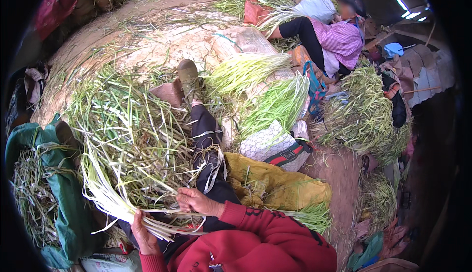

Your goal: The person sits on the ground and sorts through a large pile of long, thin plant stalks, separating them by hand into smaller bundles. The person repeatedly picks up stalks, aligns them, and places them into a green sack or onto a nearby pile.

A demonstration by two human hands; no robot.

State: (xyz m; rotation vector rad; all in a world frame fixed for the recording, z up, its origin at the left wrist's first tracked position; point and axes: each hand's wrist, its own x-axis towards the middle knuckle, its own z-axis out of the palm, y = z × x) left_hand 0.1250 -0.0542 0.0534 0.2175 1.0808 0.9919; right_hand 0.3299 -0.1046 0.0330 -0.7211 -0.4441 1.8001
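Observation:
My left hand [145,237] is closed around a bunch of long white-to-pale-green vegetable stalks [110,200]. The leafy ends fan up and to the left, and the cut or root ends point right across my lap. To the right of it, my right hand [201,202] pinches a thin stalk between thumb and fingers. Just beyond both hands spreads a large heap of loose, tangled stalks [136,135], green, white and brownish, reaching against my outstretched leg in dark trousers [206,135].
Sorted bundles of green stalks [273,104] and yellowish stalks [247,69] lie right of my boot [188,76]. Nearby are a patterned white bag [269,144], a yellow sack [280,183] and a green sack [61,183]. Another person [335,43] sits beyond, beside a withered pile [354,113].

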